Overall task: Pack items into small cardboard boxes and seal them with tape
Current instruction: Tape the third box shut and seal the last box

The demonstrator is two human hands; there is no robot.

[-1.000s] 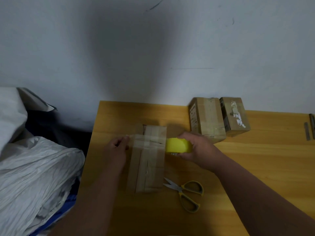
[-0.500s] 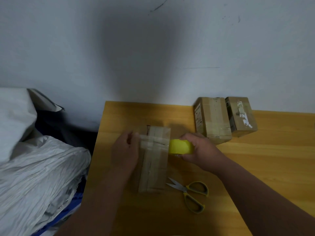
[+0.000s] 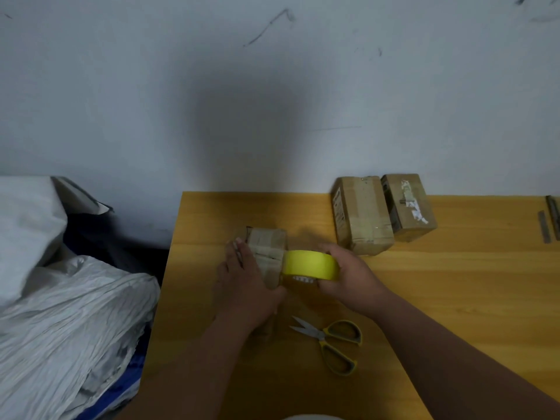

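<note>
While the cardboard box [image 3: 266,253] lies near the desk's [image 3: 454,283] left edge, the left hand [image 3: 245,286] now lies flat over its top, fingers straight and pressing; a second ago it only pinched the tape end at the left side. Right hand [image 3: 348,274] grips the yellow tape roll [image 3: 310,264], fingers curled round it, touching the box's right side. Judgement: a cross strip is laid and being pressed down; cutting comes next. Scissors [image 3: 330,341] lie just beside. Two sealed boxes [image 3: 381,210] stand by the wall.
</note>
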